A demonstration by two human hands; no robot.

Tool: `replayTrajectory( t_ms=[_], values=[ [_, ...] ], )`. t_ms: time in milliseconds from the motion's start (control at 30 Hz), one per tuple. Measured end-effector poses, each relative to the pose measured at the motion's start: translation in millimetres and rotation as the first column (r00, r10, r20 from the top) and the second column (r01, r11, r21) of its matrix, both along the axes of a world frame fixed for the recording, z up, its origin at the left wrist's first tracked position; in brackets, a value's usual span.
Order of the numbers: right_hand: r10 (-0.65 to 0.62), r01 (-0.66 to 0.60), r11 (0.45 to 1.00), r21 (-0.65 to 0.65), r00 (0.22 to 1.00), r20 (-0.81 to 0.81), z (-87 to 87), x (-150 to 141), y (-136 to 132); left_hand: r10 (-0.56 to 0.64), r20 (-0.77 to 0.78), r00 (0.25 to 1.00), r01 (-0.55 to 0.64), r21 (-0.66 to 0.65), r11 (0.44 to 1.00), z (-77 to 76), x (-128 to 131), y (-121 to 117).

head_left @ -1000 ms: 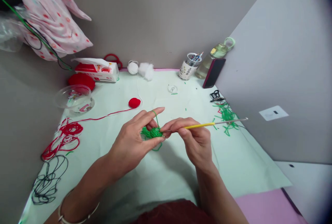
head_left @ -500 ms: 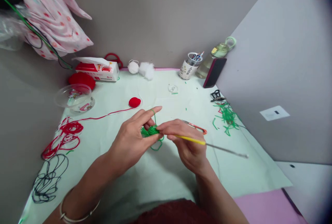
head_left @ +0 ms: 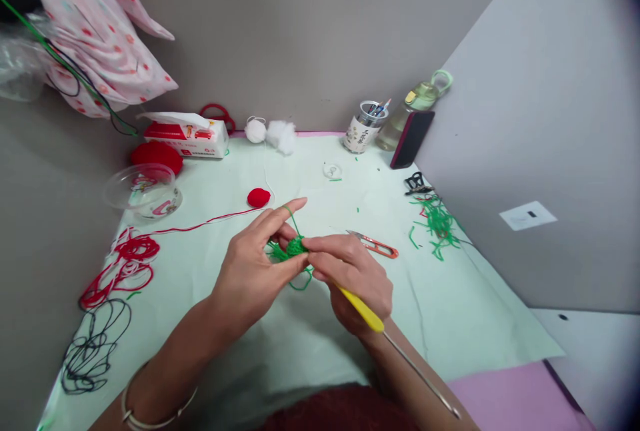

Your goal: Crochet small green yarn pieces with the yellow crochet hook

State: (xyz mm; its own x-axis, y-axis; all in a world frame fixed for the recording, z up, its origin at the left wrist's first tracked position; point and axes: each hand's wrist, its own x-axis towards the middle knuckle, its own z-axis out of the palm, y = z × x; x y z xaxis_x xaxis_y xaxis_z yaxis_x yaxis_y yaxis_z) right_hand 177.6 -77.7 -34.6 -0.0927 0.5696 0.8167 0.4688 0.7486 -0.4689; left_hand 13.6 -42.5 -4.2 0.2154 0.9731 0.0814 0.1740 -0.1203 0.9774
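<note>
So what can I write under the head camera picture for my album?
Two hands work green yarn with a yellow-handled hook, orange-handled snips lying nearby.

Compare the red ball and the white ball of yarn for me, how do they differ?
The red ball is red; the white ball is white. The red ball sits nearer the hands, the white ball farther back by the wall. Both are roundish.

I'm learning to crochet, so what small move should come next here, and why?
Probably draw the yellow-handled hook through the green piece: the right hand holds it there, while green yarn runs taut over a left-hand finger.
</note>
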Motion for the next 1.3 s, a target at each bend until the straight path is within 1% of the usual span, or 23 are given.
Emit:
replayTrajectory(
  t_ms=[67, 100, 200, 333, 400, 433, 500, 567, 633, 667, 733, 767, 800, 833, 867, 933, 967, 1000, 1067, 1100, 1200, 1300],
  values=[
    [0.000, 0.002, 0.999, 0.043, 0.999, -0.041, -1.5, -2.7, -1.4, 0.007, 0.014, 1.000, -0.007, -0.005, 1.000, 2.9, -0.6, -1.2],
    [0.015, -0.013, 0.999, 0.029, 0.997, -0.078, -1.0, -3.1, -1.7, 0.011, 0.021, 1.000, -0.010, -0.011, 1.000, 4.4, -0.7, -1.6],
    [0.070, -0.087, 0.993, -0.079, 0.977, -0.203, 3.9, -1.6, -1.8, 0.023, 0.034, 0.999, -0.022, -0.029, 0.999, 8.6, -0.7, -2.0],
    [0.107, -0.188, 0.958, -0.218, 0.935, -0.337, 10.4, 1.9, -1.4, 0.048, 0.038, 0.998, -0.048, -0.019, 0.999, 10.8, -0.4, -1.3],
    [0.100, -0.195, 0.947, -0.256, 0.934, -0.344, 11.5, 2.9, -1.3, 0.060, 0.039, 0.997, -0.060, -0.008, 0.998, 10.4, -0.4, -0.8],
    [0.090, -0.172, 0.954, -0.247, 0.946, -0.311, 11.4, 3.1, -1.4, 0.066, 0.042, 0.997, -0.066, -0.003, 0.998, 10.1, -0.4, -0.7],
    [0.047, -0.074, 0.985, -0.156, 0.984, -0.170, 9.9, 3.0, -2.4, 0.075, 0.063, 0.995, -0.076, 0.005, 0.997, 9.5, -0.1, -1.5],
    [-0.061, 0.061, 0.998, -0.017, 0.998, -0.007, 7.0, 2.6, -4.4, 0.075, 0.097, 0.992, -0.076, 0.010, 0.997, 9.1, 1.0, -4.1],
    [-0.190, 0.178, 0.977, 0.116, 0.977, 0.098, 3.6, 2.5, -7.2, 0.043, 0.147, 0.988, -0.044, 0.001, 0.999, 8.5, 3.5, -8.6],
    [-0.239, 0.216, 0.962, 0.170, 0.962, 0.131, 1.9, 2.8, -8.7, 0.018, 0.186, 0.982, -0.014, -0.021, 1.000, 8.1, 5.1, -11.2],
    [-0.297, 0.249, 0.933, 0.261, 0.941, 0.165, -0.8, 3.6, -11.2, -0.022, 0.303, 0.953, 0.063, -0.125, 0.990, 6.7, 8.2, -15.6],
    [-0.305, 0.246, 0.924, 0.293, 0.937, 0.173, -1.6, 4.0, -12.1, -0.025, 0.377, 0.926, 0.108, -0.200, 0.974, 5.9, 9.3, -16.9],
    [-0.302, 0.242, 0.921, 0.304, 0.939, 0.168, -1.9, 4.3, -12.5, -0.018, 0.452, 0.892, 0.161, -0.280, 0.946, 5.1, 10.1, -17.2],
    [-0.284, 0.233, 0.927, 0.294, 0.948, 0.144, -1.7, 4.3, -12.3, -0.010, 0.519, 0.855, 0.225, -0.354, 0.908, 4.4, 10.4, -16.7],
    [-0.248, 0.216, 0.942, 0.256, 0.964, 0.097, -0.9, 4.1, -11.7, -0.004, 0.577, 0.817, 0.295, -0.413, 0.862, 3.8, 10.2, -15.3],
    [-0.133, 0.138, 0.985, 0.105, 0.990, -0.054, 2.3, 3.1, -9.2, -0.010, 0.655, 0.756, 0.417, -0.469, 0.778, 3.0, 9.0, -11.1],
    [-0.077, 0.080, 0.997, 0.016, 0.986, -0.147, 4.3, 2.6, -7.5, -0.019, 0.674, 0.738, 0.454, -0.476, 0.753, 3.0, 8.1, -8.8],
    [-0.031, 0.018, 0.998, -0.059, 0.971, -0.235, 6.4, 2.2, -5.9, -0.025, 0.682, 0.731, 0.468, -0.474, 0.746, 3.0, 7.2, -6.5],
    [0.028, -0.087, 0.984, -0.154, 0.937, -0.348, 9.8, 2.1, -3.2, -0.027, 0.669, 0.742, 0.443, -0.461, 0.769, 3.4, 5.6, -2.9],
    [0.045, -0.116, 0.979, -0.170, 0.926, -0.374, 11.0, 2.3, -2.3, -0.028, 0.656, 0.754, 0.422, -0.452, 0.786, 3.5, 4.8, -1.5],
    [0.063, -0.151, 0.972, -0.181, 0.907, -0.416, 12.2, 2.9, -1.2, -0.047, 0.609, 0.791, 0.368, -0.413, 0.833, 3.4, 2.1, 1.5],
    [0.065, -0.188, 0.958, -0.217, 0.878, -0.474, 12.0, 2.8, -0.7, -0.064, 0.563, 0.824, 0.328, -0.382, 0.864, 3.0, -1.8, 3.7]
  ],
)
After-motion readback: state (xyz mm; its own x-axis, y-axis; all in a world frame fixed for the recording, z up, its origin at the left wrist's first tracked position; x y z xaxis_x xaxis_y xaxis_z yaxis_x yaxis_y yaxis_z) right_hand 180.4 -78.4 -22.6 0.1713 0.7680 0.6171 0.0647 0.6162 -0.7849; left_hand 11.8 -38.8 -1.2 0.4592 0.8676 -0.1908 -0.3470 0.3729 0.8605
